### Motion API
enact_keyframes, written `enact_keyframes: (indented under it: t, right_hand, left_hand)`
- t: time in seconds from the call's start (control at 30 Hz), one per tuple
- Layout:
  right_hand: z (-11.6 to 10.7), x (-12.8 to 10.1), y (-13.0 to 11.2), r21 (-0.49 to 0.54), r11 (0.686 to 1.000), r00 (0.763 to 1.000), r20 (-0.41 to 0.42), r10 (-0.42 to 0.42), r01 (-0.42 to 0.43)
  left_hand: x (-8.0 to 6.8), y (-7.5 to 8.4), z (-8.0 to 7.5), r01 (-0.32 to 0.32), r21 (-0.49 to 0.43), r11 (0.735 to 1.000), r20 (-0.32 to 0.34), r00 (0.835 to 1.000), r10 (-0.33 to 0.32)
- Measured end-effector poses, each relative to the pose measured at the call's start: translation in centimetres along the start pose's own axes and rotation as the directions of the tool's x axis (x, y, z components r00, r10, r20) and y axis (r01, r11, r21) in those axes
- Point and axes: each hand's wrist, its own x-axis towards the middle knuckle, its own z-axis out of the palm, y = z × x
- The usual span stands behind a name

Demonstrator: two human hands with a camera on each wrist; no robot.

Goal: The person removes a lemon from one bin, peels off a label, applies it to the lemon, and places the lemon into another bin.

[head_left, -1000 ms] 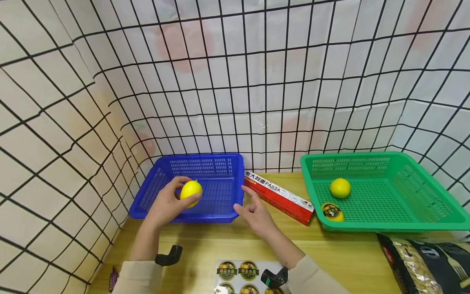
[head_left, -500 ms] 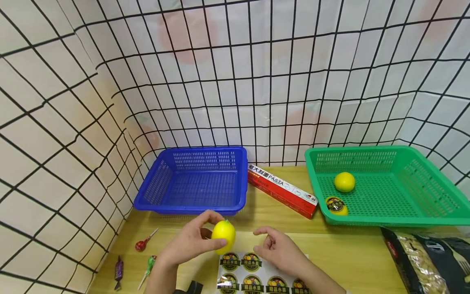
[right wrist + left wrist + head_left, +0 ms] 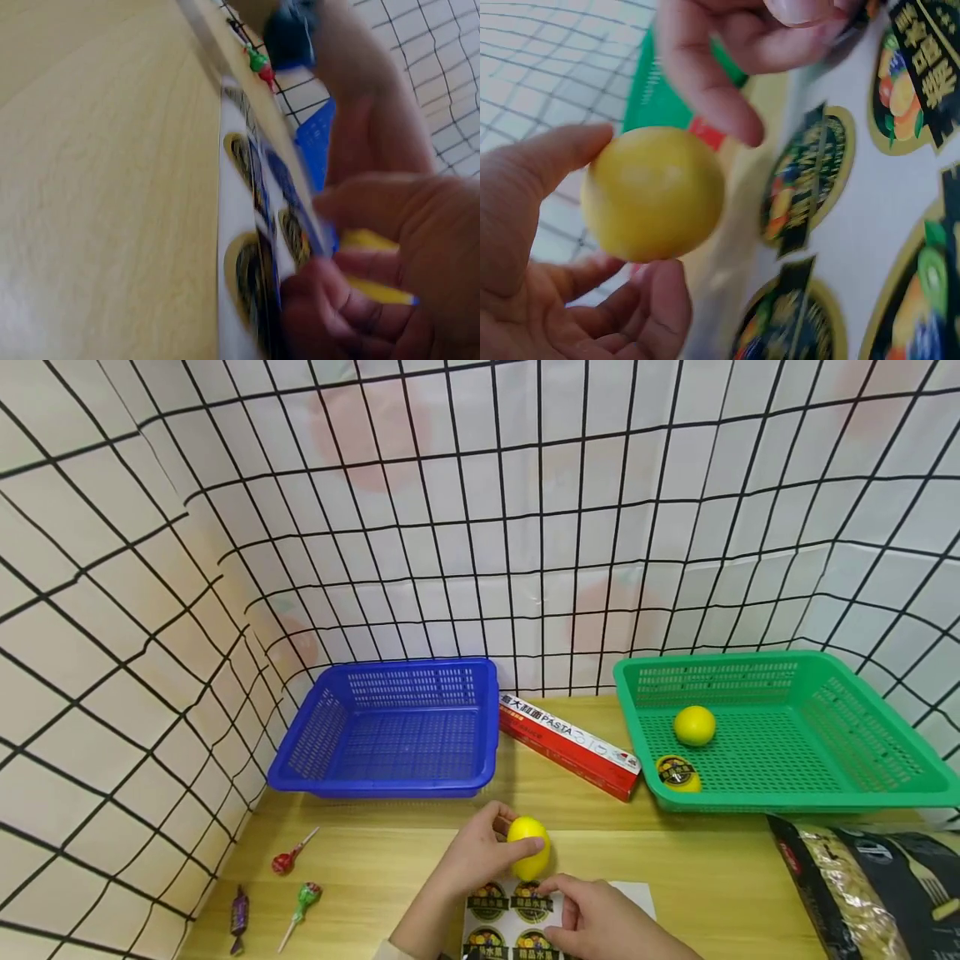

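My left hand [image 3: 480, 860] grips a plain yellow lemon [image 3: 528, 847] between thumb and fingers, just above the near table. The left wrist view shows the same lemon [image 3: 654, 191] close up in that grip. Under it lies a white sticker sheet [image 3: 633, 893] with round dark fruit labels. My right hand [image 3: 558, 893] rests on the sheet beside the lemon, its fingers curled and pinching at a sticker [image 3: 531, 896]. In the right wrist view the curled fingers [image 3: 360, 307] sit on the sheet [image 3: 244, 225].
A blue basket [image 3: 390, 777] stands at the back left. A green basket [image 3: 787, 793] at the back right holds a bare lemon [image 3: 693, 725] and a labelled one [image 3: 677, 773]. A red pasta box [image 3: 570, 756] lies between them. Lollipops [image 3: 292, 856] and a pasta bag [image 3: 870, 885] flank the sheet.
My left hand has carried the lemon out of the blue basket and down to the sticker sheet. My right hand has come back and settled on the sheet, fingers curling onto a sticker.
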Motion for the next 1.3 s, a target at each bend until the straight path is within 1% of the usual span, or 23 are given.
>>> enact_keyframes:
  t: [0.13, 0.2, 0.27, 0.37, 0.47, 0.57, 0.63, 0.7, 0.73, 0.77, 0.83, 0.87, 0.93, 0.97, 1.0, 1.1, 1.17, 1.23, 1.3]
  right_hand:
    - [0.4, 0.2, -0.4, -0.108, 0.994, 0.997, -0.072, -0.014, 0.006]
    - [0.8, 0.5, -0.3, -0.137, 0.991, 0.994, -0.108, -0.024, 0.009]
    - [1.2, 0.8, 0.0, -0.16, 0.987, 0.991, -0.127, -0.03, 0.01]
    - [1.6, 1.2, 0.6, -0.195, 0.98, 0.989, -0.139, -0.051, 0.023]
    - [1.7, 1.3, 0.8, -0.213, 0.976, 0.986, -0.154, -0.067, 0.033]
    - [1.7, 1.4, 0.8, -0.224, 0.974, 0.982, -0.173, -0.072, 0.032]
    - [1.7, 1.3, 0.7, -0.232, 0.972, 0.98, -0.188, -0.063, 0.018]
    - [1.6, 1.2, 0.5, -0.241, 0.971, 0.978, -0.202, -0.056, 0.006]
    - [1.6, 1.2, 0.5, -0.24, 0.971, 0.977, -0.207, -0.051, 0.0]
    - [1.5, 1.1, 0.4, -0.244, 0.97, 0.976, -0.214, -0.049, -0.005]
    - [1.5, 1.1, 0.4, -0.246, 0.969, 0.974, -0.223, -0.043, -0.013]
    - [1.5, 1.1, 0.4, -0.246, 0.969, 0.974, -0.223, -0.041, -0.015]
    - [1.4, 1.1, 0.4, -0.252, 0.968, 0.973, -0.229, -0.039, -0.021]
    - [1.4, 1.1, 0.4, -0.257, 0.966, 0.971, -0.234, -0.039, -0.023]
    - [1.4, 1.1, 0.4, -0.258, 0.966, 0.97, -0.239, -0.037, -0.027]
    - [1.3, 1.0, 0.5, -0.264, 0.964, 0.966, -0.258, -0.034, -0.037]
    - [1.3, 1.0, 0.5, -0.269, 0.962, 0.964, -0.266, -0.03, -0.045]
    - [1.3, 1.1, 0.5, -0.268, 0.962, 0.964, -0.266, -0.021, -0.053]
    - [1.3, 1.1, 0.6, -0.265, 0.962, 0.965, -0.262, -0.011, -0.061]
  left_hand:
    - [2.2, -0.1, 2.0, 0.029, -0.058, 0.998, -0.049, 0.998, -0.032]
    - [2.9, 0.0, 2.7, 0.032, -0.059, 0.998, -0.071, 0.997, -0.036]
    - [3.3, 0.0, 3.2, 0.027, -0.05, 0.998, -0.091, 0.995, -0.032]
    - [3.5, -0.1, 3.6, 0.019, -0.02, 1.0, -0.113, 0.993, -0.021]
    - [3.5, -0.1, 3.5, 0.017, 0.0, 1.0, -0.118, 0.993, -0.017]
    - [2.9, -0.2, 2.9, 0.011, 0.033, 0.999, -0.123, 0.992, -0.007]
    - [2.2, -0.1, 2.1, -0.005, 0.073, 0.997, -0.127, 0.992, 0.014]
    - [1.3, -0.1, 1.2, -0.029, 0.086, 0.996, -0.101, 0.994, 0.038]
    - [0.8, -0.2, 0.6, -0.042, 0.093, 0.995, -0.076, 0.996, 0.05]
    - [0.4, -0.3, 0.0, -0.056, 0.09, 0.994, -0.038, 0.998, 0.059]
    - [-0.5, -0.7, -1.1, -0.071, 0.049, 0.996, 0.069, 0.995, 0.067]
    - [-0.9, -1.0, -1.6, -0.068, 0.026, 0.997, 0.124, 0.99, 0.065]
    - [-1.6, -1.6, -2.3, -0.049, -0.003, 0.999, 0.214, 0.976, 0.048]
    - [-1.9, -1.8, -2.5, -0.034, -0.015, 0.999, 0.249, 0.968, 0.036]
    - [-2.0, -2.1, -2.7, -0.025, -0.013, 1.0, 0.269, 0.963, 0.027]
    - [-2.2, -2.5, -2.6, -0.028, 0.049, 0.998, 0.274, 0.962, 0.013]
    - [-2.2, -2.6, -2.4, -0.045, 0.119, 0.992, 0.267, 0.964, 0.012]
    - [-2.2, -2.5, -2.2, -0.075, 0.211, 0.975, 0.255, 0.967, 0.019]
    - [-2.2, -2.4, -2.0, -0.103, 0.302, 0.948, 0.249, 0.968, 0.026]
